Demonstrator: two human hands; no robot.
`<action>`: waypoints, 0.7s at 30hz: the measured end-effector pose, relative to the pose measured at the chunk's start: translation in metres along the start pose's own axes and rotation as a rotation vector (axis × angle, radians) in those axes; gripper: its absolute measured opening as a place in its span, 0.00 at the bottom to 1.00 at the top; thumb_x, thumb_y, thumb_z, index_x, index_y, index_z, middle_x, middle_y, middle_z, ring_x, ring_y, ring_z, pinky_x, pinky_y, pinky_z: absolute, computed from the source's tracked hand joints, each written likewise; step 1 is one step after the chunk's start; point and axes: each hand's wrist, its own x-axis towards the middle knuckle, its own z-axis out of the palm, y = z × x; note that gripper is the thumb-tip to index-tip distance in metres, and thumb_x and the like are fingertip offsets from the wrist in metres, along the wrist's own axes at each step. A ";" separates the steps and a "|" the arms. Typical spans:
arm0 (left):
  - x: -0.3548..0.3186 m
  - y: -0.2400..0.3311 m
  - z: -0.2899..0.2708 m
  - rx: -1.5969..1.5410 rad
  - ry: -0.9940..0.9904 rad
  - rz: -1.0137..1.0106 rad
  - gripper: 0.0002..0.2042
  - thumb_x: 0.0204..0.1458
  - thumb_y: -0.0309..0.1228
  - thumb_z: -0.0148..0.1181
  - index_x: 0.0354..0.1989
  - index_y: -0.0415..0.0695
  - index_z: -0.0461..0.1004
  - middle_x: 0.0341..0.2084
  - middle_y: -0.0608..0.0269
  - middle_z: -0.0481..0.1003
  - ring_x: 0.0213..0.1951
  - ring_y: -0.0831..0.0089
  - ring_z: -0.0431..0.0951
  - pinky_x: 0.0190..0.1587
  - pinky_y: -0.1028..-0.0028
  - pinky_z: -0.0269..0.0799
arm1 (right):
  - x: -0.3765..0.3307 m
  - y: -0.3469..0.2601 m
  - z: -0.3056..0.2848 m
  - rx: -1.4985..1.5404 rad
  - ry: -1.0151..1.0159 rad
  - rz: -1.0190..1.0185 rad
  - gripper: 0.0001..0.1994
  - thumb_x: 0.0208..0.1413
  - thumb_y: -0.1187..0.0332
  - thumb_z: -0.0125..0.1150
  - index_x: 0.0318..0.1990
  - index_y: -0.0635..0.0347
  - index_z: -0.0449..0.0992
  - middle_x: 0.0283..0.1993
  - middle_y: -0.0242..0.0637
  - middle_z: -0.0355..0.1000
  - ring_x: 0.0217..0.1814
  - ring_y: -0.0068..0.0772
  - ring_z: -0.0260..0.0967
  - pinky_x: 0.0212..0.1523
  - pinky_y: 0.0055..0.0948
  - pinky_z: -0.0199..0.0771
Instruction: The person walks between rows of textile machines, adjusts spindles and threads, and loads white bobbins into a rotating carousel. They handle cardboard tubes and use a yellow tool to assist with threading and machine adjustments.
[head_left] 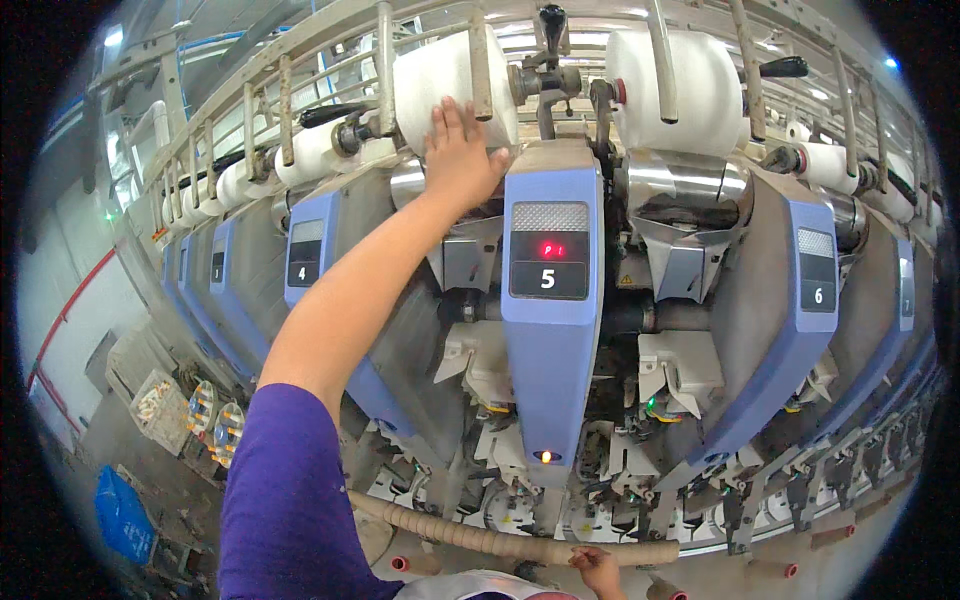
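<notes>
My left hand (464, 160) reaches up with its fingers stretched out and lies flat on the front of a large white yarn package (440, 80). The package sits in its holder above a shiny metal drum (408, 184). Low in the view, my right hand (600, 575) is small and partly cut off by the lower edge. Its fingers are curled together in front of a long beige ribbed tube (480, 536); what they hold, if anything, is too small to make out.
Blue-fronted winding units (550, 370) stand in a row, one with a lit red display. Another white yarn package (675, 95) sits to the right. Metal rails and posts (385, 70) cross above. At left are a crate of small bobbins (160, 408) and a blue bag (124, 514).
</notes>
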 end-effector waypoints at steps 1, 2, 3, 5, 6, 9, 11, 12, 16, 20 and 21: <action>0.007 -0.003 0.000 0.008 0.094 0.019 0.35 0.53 0.48 0.48 0.63 0.37 0.48 0.65 0.42 0.40 0.66 0.49 0.43 0.61 0.48 0.47 | 0.003 0.006 0.003 0.174 0.003 0.008 0.09 0.56 0.69 0.53 0.36 0.64 0.78 0.31 0.46 0.75 0.34 0.36 0.73 0.34 0.30 0.72; 0.018 -0.009 -0.002 0.000 0.154 0.038 0.34 0.53 0.48 0.48 0.63 0.38 0.49 0.65 0.43 0.40 0.66 0.50 0.43 0.61 0.47 0.47 | 0.006 0.014 0.006 0.340 0.007 0.019 0.10 0.56 0.69 0.54 0.37 0.67 0.77 0.30 0.43 0.76 0.32 0.31 0.73 0.33 0.27 0.72; 0.032 -0.016 -0.006 0.027 0.218 0.040 0.34 0.53 0.47 0.48 0.63 0.38 0.50 0.65 0.44 0.40 0.66 0.50 0.44 0.60 0.46 0.48 | 0.007 0.021 0.009 0.501 0.016 0.030 0.10 0.56 0.70 0.55 0.38 0.69 0.76 0.28 0.40 0.76 0.29 0.25 0.73 0.33 0.24 0.72; 0.068 -0.032 -0.017 -0.006 0.179 0.070 0.33 0.53 0.47 0.46 0.65 0.47 0.48 0.64 0.47 0.46 0.66 0.53 0.45 0.61 0.46 0.46 | 0.008 0.032 0.012 0.397 0.025 0.012 0.09 0.56 0.71 0.54 0.38 0.70 0.76 0.28 0.40 0.76 0.29 0.26 0.73 0.32 0.24 0.72; 0.086 -0.037 -0.024 -0.047 0.150 0.077 0.31 0.53 0.46 0.45 0.64 0.49 0.50 0.63 0.49 0.49 0.65 0.53 0.48 0.60 0.47 0.48 | 0.006 0.035 0.013 0.345 0.033 0.000 0.09 0.56 0.71 0.54 0.38 0.70 0.75 0.27 0.40 0.75 0.29 0.26 0.73 0.32 0.25 0.73; 0.116 -0.044 -0.040 -0.160 0.049 0.063 0.25 0.52 0.40 0.46 0.60 0.50 0.58 0.59 0.53 0.59 0.60 0.54 0.57 0.59 0.53 0.55 | -0.002 0.037 0.014 0.095 0.005 0.065 0.08 0.54 0.72 0.54 0.37 0.64 0.77 0.33 0.48 0.75 0.34 0.39 0.72 0.36 0.33 0.71; 0.116 -0.043 -0.045 -0.232 0.046 0.089 0.21 0.50 0.33 0.47 0.55 0.46 0.65 0.54 0.54 0.65 0.55 0.53 0.65 0.57 0.60 0.60 | -0.009 0.033 0.017 0.407 0.064 0.088 0.08 0.53 0.75 0.54 0.40 0.66 0.76 0.32 0.46 0.74 0.33 0.36 0.71 0.36 0.33 0.70; 0.112 -0.042 -0.045 -0.209 0.103 0.129 0.17 0.47 0.32 0.50 0.48 0.44 0.70 0.50 0.53 0.68 0.51 0.52 0.68 0.54 0.62 0.64 | -0.013 0.028 0.019 0.562 0.092 0.099 0.08 0.53 0.77 0.55 0.41 0.67 0.76 0.32 0.45 0.74 0.33 0.34 0.70 0.36 0.32 0.70; 0.084 -0.040 -0.038 -0.212 0.370 0.238 0.21 0.39 0.35 0.61 0.47 0.51 0.73 0.43 0.61 0.71 0.46 0.58 0.71 0.49 0.56 0.66 | -0.023 0.001 0.023 0.367 0.091 0.105 0.09 0.52 0.79 0.54 0.42 0.68 0.74 0.31 0.40 0.72 0.31 0.29 0.65 0.34 0.31 0.68; 0.066 -0.040 -0.022 -0.293 0.711 0.318 0.14 0.35 0.29 0.61 0.35 0.46 0.77 0.37 0.59 0.73 0.38 0.58 0.72 0.42 0.59 0.68 | -0.024 -0.017 0.026 0.360 0.083 0.097 0.09 0.53 0.79 0.54 0.41 0.68 0.74 0.31 0.40 0.73 0.31 0.28 0.65 0.33 0.29 0.68; 0.064 -0.040 -0.018 -0.310 0.721 0.313 0.12 0.35 0.29 0.61 0.32 0.47 0.77 0.35 0.60 0.74 0.37 0.58 0.72 0.40 0.60 0.68 | -0.023 -0.017 0.028 0.376 0.080 0.081 0.09 0.53 0.79 0.54 0.41 0.69 0.74 0.31 0.40 0.73 0.31 0.28 0.65 0.33 0.29 0.68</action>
